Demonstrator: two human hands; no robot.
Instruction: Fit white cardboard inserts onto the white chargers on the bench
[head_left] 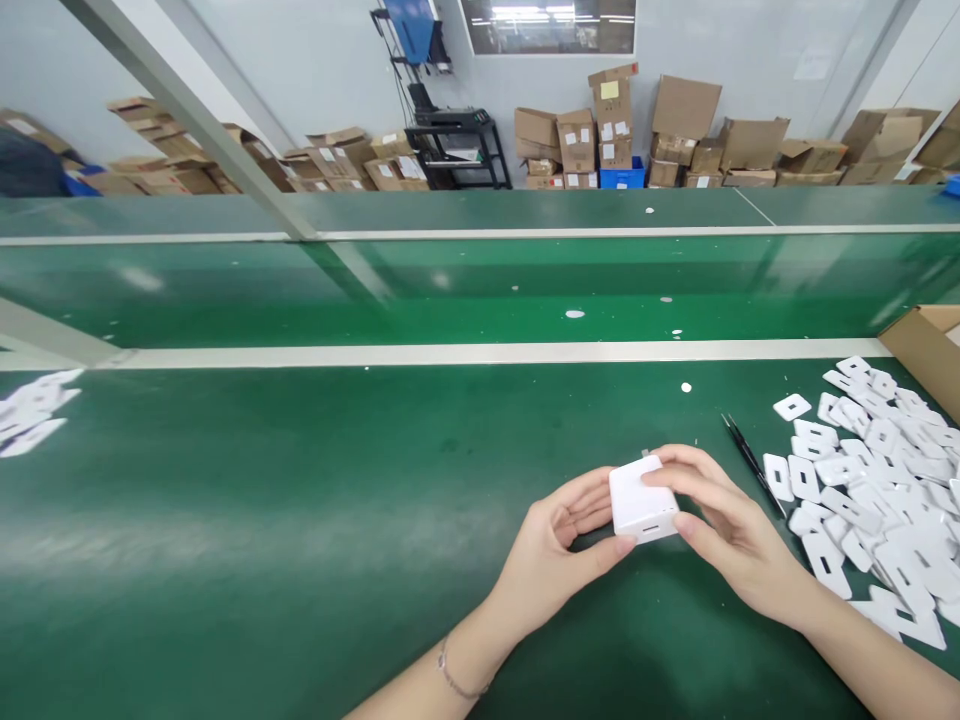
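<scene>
Pinches small white square plastic block [632, 502] between fingers of left hand [547, 558] and right hand [739, 540]. Might drop it through too light a grip

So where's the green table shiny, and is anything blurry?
Head view: pale glare spreads across the left part of the green table; head view: the white pieces at the far left look smeared; head view: the white block between left hand and right hand looks sharper.
</scene>
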